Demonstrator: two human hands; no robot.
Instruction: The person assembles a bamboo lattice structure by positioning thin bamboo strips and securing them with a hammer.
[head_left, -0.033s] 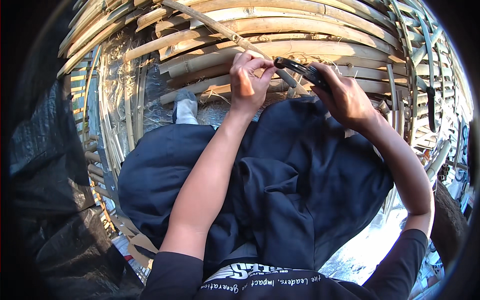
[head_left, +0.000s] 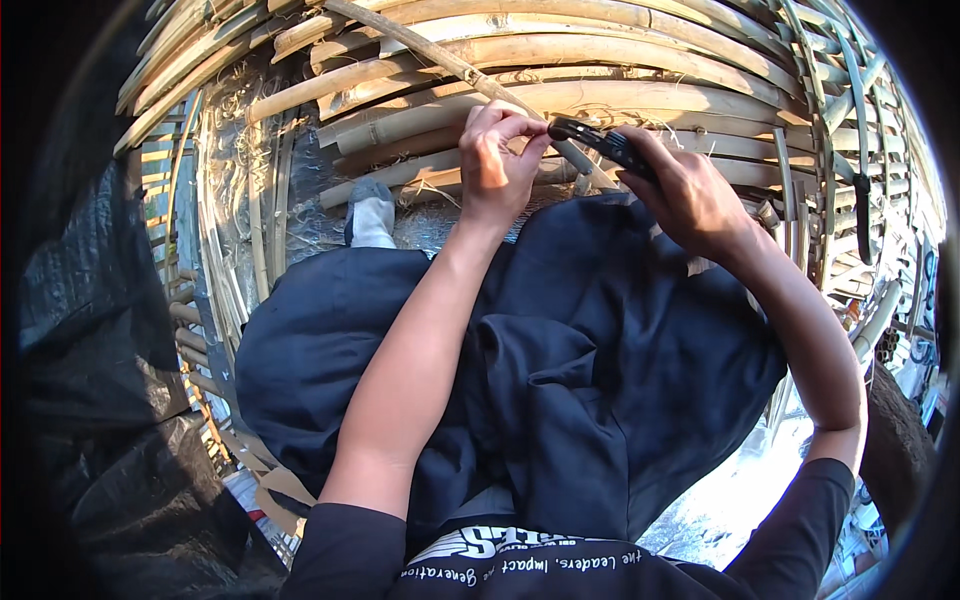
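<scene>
As the right hand [head_left: 690, 200] grips the black tool [head_left: 602, 143], its tip points left, at the left hand [head_left: 500, 165] (pinched; on what, I can't tell).

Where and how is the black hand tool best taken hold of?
Probably by its rear end, coming from the right, fingers wrapped around it. The black hand tool is elongated and slants, its rounded head pointing left, close to the fingertips of the left hand; its rear end sits in the right hand, away from that head.
</scene>
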